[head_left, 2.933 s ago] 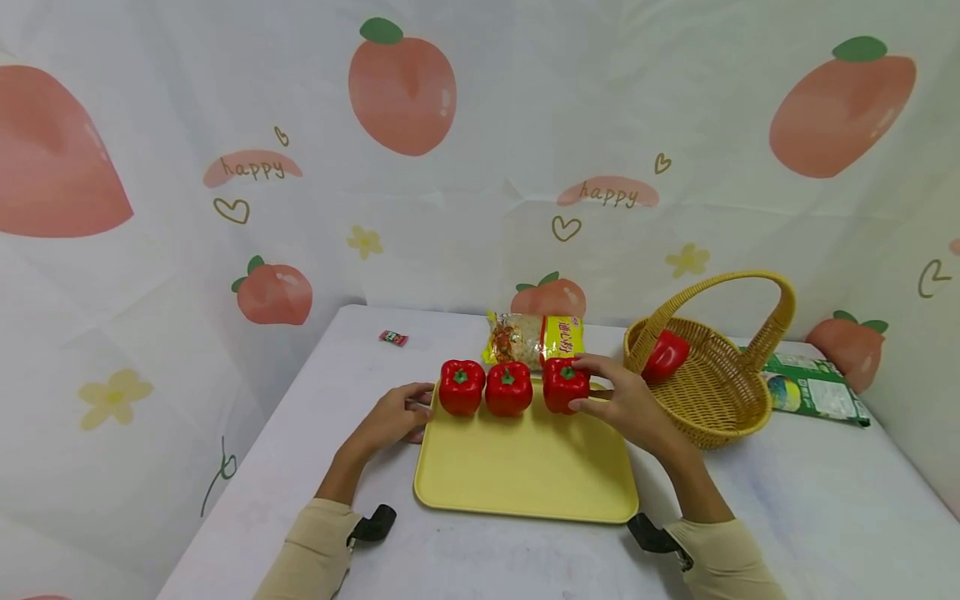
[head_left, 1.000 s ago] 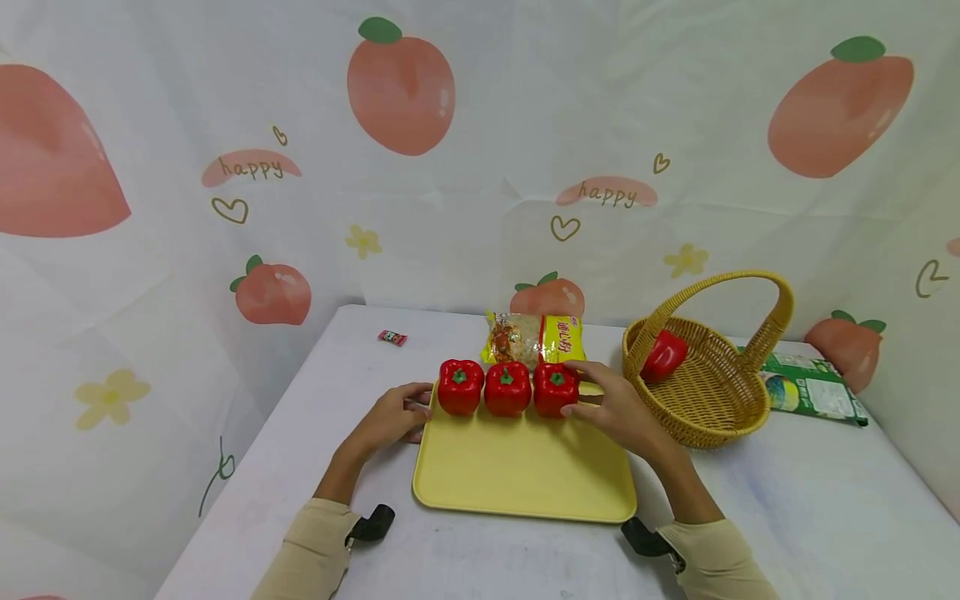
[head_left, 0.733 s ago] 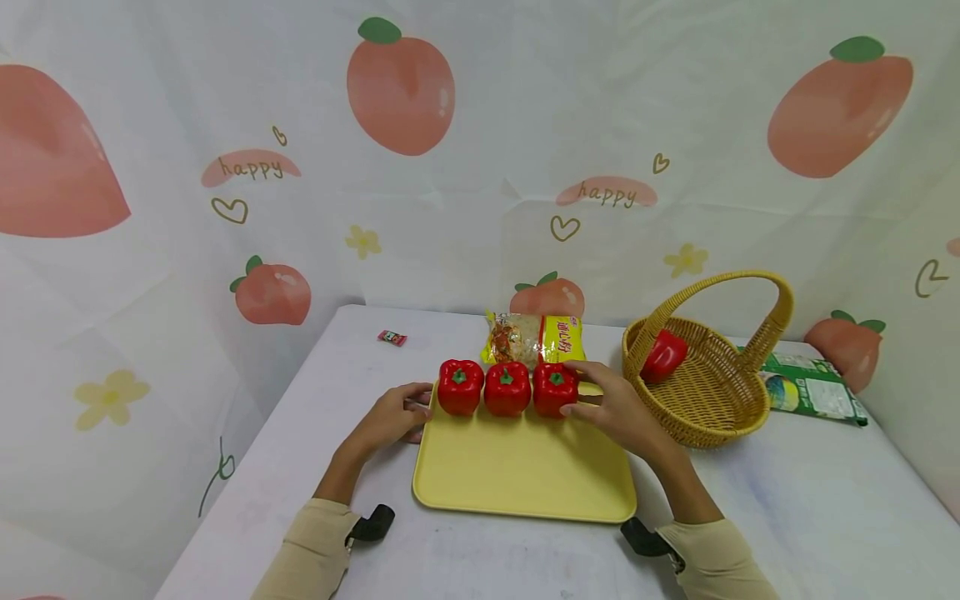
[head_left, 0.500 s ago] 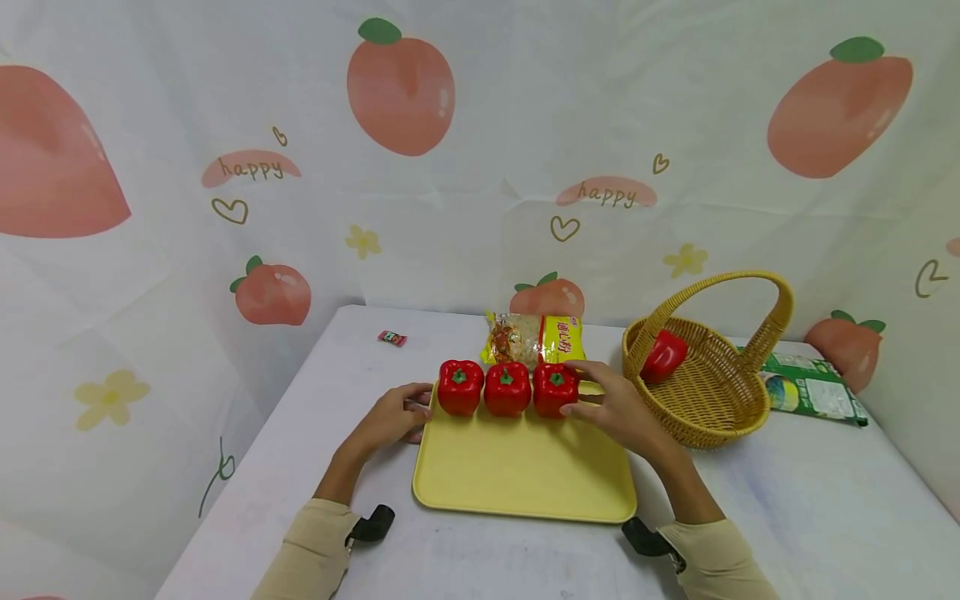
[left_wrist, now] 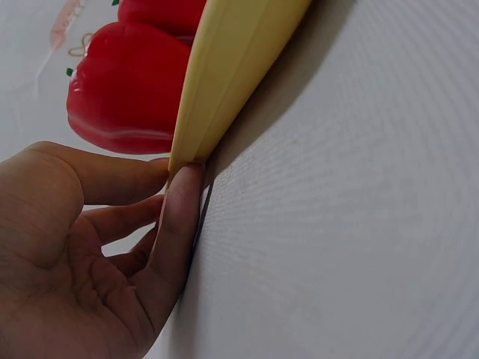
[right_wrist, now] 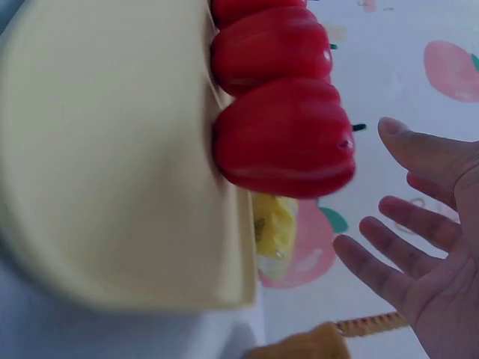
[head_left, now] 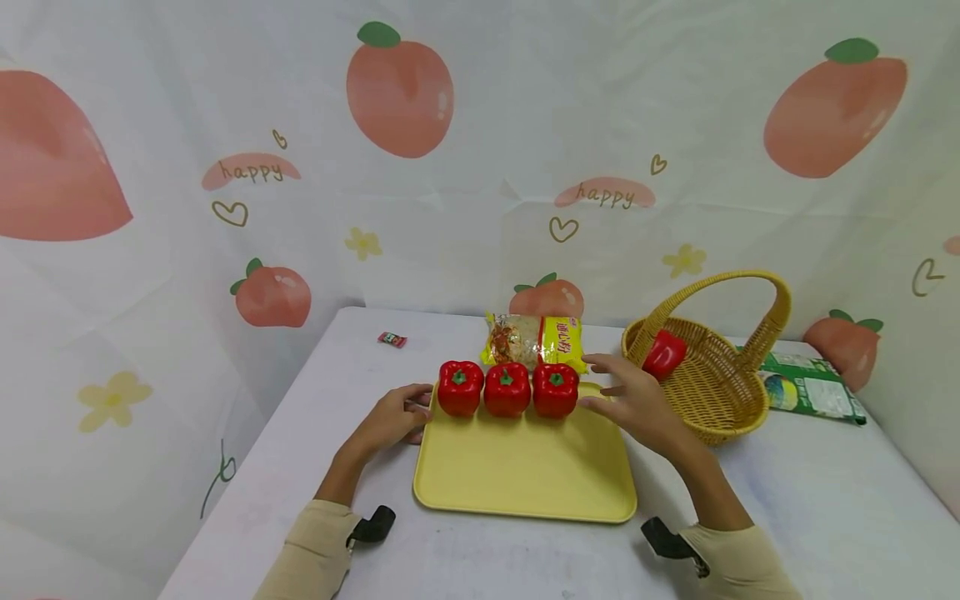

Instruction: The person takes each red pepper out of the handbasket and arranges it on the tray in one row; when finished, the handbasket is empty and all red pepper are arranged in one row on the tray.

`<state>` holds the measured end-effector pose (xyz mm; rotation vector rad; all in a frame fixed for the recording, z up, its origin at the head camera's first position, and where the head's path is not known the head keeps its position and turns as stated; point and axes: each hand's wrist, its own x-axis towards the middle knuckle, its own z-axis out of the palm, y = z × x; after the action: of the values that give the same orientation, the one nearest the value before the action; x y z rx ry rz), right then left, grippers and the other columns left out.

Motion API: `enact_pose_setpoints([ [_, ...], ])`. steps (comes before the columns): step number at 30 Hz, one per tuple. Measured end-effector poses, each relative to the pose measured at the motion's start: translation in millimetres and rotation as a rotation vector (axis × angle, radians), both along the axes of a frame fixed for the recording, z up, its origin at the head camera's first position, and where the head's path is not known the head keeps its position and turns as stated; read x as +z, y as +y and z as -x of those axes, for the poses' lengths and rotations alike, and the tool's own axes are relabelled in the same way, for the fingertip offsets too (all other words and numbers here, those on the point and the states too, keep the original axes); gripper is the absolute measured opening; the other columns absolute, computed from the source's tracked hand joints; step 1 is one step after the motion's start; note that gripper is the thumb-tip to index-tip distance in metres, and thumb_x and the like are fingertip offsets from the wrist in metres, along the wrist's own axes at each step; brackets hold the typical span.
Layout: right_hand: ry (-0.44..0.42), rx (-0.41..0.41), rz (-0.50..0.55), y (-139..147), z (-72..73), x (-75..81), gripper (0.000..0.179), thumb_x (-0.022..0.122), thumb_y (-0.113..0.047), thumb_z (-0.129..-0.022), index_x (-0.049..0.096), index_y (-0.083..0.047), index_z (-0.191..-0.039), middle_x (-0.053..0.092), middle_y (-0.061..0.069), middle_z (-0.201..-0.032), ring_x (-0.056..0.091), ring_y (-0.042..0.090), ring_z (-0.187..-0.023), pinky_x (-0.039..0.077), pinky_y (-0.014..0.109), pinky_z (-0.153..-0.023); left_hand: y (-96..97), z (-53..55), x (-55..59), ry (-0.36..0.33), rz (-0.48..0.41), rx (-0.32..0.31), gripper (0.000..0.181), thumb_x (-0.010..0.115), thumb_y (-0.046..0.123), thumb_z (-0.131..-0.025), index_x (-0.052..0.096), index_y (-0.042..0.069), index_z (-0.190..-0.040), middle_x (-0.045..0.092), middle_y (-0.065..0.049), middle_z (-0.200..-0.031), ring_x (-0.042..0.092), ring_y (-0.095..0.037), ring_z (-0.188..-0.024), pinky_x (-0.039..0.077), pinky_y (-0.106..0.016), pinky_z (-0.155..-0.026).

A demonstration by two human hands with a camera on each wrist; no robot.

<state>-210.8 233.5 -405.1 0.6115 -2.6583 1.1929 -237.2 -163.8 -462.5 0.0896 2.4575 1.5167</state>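
Three red bell peppers stand in a row along the far edge of a yellow tray (head_left: 525, 475): a left one (head_left: 461, 389), a middle one (head_left: 507, 390) and a right one (head_left: 555, 391). My left hand (left_wrist: 90, 239) pinches the tray's left rim, thumb on the rim and a finger beneath. Spread fingers mark my right hand (head_left: 637, 404), which holds nothing just right of the right pepper. In the right wrist view that hand (right_wrist: 434, 232) is apart from the peppers.
Right of the tray stands a wicker basket (head_left: 708, 400) with another red pepper (head_left: 664, 355) inside. A yellow food bag (head_left: 534, 340) lies behind the tray. A small red packet (head_left: 392, 339) is at the back left, a green packet (head_left: 813, 387) at the right.
The right pepper was slid left against the middle one. My right hand has since let go of it and drawn back to the right. My left hand has stayed at the tray.
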Motion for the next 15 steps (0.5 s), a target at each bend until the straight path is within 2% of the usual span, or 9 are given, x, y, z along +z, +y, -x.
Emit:
enact_pose_setpoints([
  [8,0.202,-0.023,-0.09,27.7,-9.7,15.5,0.058,0.089,-0.003,-0.081,0.065,0.001,-0.134,0.07,0.018,-0.127,0.069,0.038,-0.11,0.064,0.053,-0.082,-0.8,0.0,-0.9,-0.002,0.0,0.0,0.057,0.065,0.009,-0.096,0.055,0.004,-0.152,0.063,-0.015,-0.136,0.067,-0.024,-0.108,0.066,-0.033,-0.074],
  [12,0.218,-0.053,-0.148,44.9,-14.6,27.5,0.057,0.089,-0.006,-0.082,0.066,0.001,-0.134,0.071,0.02,-0.124,0.071,0.039,-0.105,0.064,0.052,-0.081,-1.0,0.4,-0.7,0.002,0.008,-0.003,0.056,0.065,0.009,-0.097,0.055,0.004,-0.152,0.063,-0.016,-0.137,0.068,-0.024,-0.108,0.066,-0.033,-0.074],
  [14,0.208,-0.068,-0.176,53.8,-15.3,32.7,0.056,0.088,-0.008,-0.085,0.065,0.001,-0.135,0.07,0.021,-0.127,0.072,0.039,-0.105,0.065,0.049,-0.081,-1.0,0.6,-0.7,0.003,0.01,-0.005,0.056,0.065,0.008,-0.097,0.055,0.004,-0.152,0.063,-0.016,-0.137,0.068,-0.024,-0.109,0.066,-0.033,-0.074],
  [15,0.201,-0.075,-0.183,58.2,-15.0,35.2,0.056,0.088,-0.009,-0.086,0.065,0.001,-0.135,0.07,0.021,-0.127,0.072,0.039,-0.104,0.066,0.044,-0.08,-1.0,0.7,-0.6,0.004,0.011,-0.006,0.056,0.065,0.008,-0.097,0.055,0.004,-0.152,0.063,-0.016,-0.137,0.068,-0.024,-0.109,0.066,-0.033,-0.074],
])
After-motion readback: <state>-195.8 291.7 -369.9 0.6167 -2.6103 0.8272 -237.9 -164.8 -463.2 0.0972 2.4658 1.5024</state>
